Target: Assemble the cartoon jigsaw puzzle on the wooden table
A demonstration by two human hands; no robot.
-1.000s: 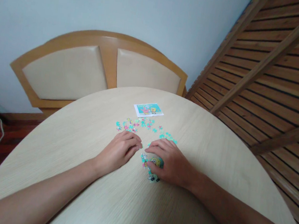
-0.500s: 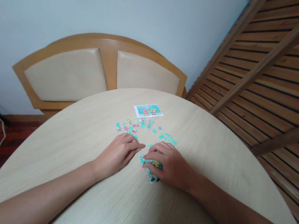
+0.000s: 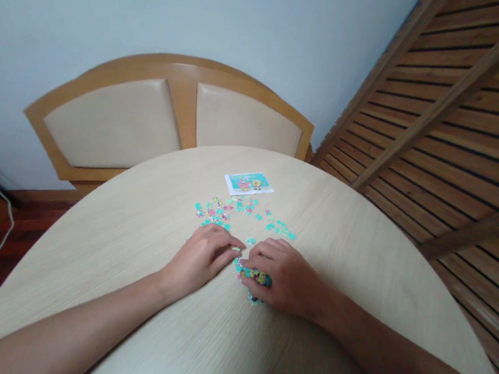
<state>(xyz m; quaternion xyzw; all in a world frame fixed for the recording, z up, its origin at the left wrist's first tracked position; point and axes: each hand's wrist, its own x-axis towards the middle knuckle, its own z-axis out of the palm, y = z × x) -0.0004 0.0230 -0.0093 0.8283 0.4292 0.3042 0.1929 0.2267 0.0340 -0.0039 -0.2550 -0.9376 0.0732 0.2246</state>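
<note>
A partly joined jigsaw puzzle (image 3: 255, 276), with yellow, pink and teal printing, lies flat on the table. My right hand (image 3: 287, 276) covers its right side, thumb and fingers curved and gripping it. At the puzzle's upper left corner, my left hand (image 3: 205, 253) pinches a small puzzle piece (image 3: 237, 249) between thumb and forefinger; much of the piece is hidden. A single loose puzzle piece (image 3: 251, 241) rests just beyond, between the two hands.
Loose teal and pink puzzle pieces (image 3: 216, 212) are scattered beyond my left hand, and more teal pieces (image 3: 281, 228) beyond my right. A picture card (image 3: 248, 183) lies behind them on the round table (image 3: 141, 212). Past the table stands a padded chair back (image 3: 183, 72).
My left fingers have closed on the small piece and it now sits at the puzzle's upper left corner. The right thumb has shifted slightly lower over the puzzle.
</note>
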